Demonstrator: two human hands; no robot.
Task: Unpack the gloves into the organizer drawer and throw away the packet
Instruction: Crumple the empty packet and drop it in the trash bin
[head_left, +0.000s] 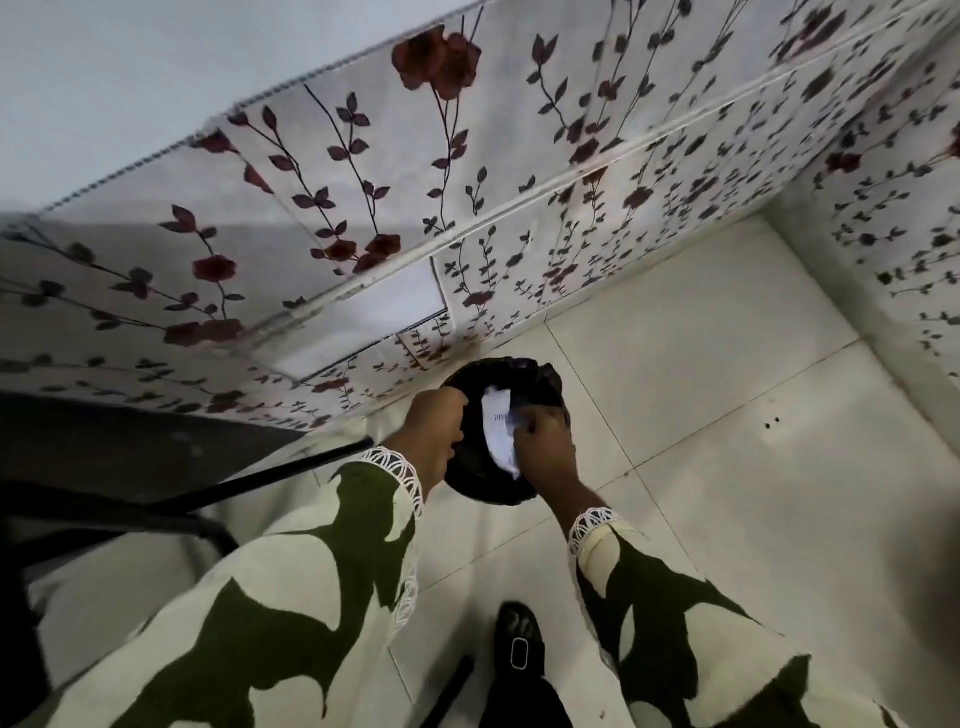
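Packet (500, 431), white and crumpled with faint print, sits over the mouth of a black-lined bin (483, 488) on the pale tiled floor (727, 415); lower part of the packet lies inside the bag opening, upper end points toward the far rim; right hand (545, 441) is on the packet's right edge, fingers curled and pressed together around it, so it grips the packet; left hand (434, 431) is at the bin's left rim, fingers curled over the black liner; whether it actually pinches the liner or only rests on it cannot be told, motion blur hides the fingertips; both arms wear wide cream sleeves (311, 597) with dark green patches and white lace cuffs; bin stands just beside a fabric-covered unit (467, 182) printed with dark vines and red flowers, which fills the upper frame; a plain white panel (374, 306) shows in the unit's front just above the bin; a dark table edge and black metal leg (234, 486) run in from the left, near the left sleeve; a black shoe (517, 647) with a small buckle is on the tiles at bottom centre, below the bin; gloves and drawer not identifiable in this view.
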